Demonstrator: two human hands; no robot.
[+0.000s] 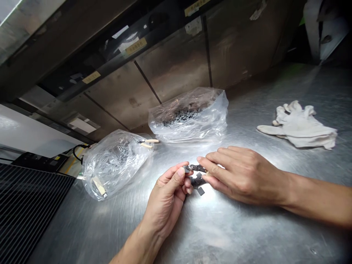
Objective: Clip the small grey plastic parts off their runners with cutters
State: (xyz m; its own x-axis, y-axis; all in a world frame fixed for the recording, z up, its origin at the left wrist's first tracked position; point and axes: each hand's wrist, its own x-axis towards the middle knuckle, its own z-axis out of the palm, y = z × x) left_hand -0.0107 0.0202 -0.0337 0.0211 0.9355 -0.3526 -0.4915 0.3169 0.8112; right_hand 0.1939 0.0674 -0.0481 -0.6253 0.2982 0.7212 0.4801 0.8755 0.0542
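My left hand [168,190] and my right hand [238,172] meet over the steel bench [247,227]. Between their fingertips they pinch a short row of small dark grey flat pieces [194,168], the left thumb and forefinger at its left end, the right fingers at its right end. A few loose grey pieces [200,185] lie on the bench just below the fingers. Both hands are closed in a pinch.
Two clear plastic bags hold many of the same small grey pieces: one bag [114,163] at the left, another bag [189,115] behind the hands. A pair of white cloth gloves [301,126] lies at the right. A dark ribbed panel [24,205] borders the bench's left side.
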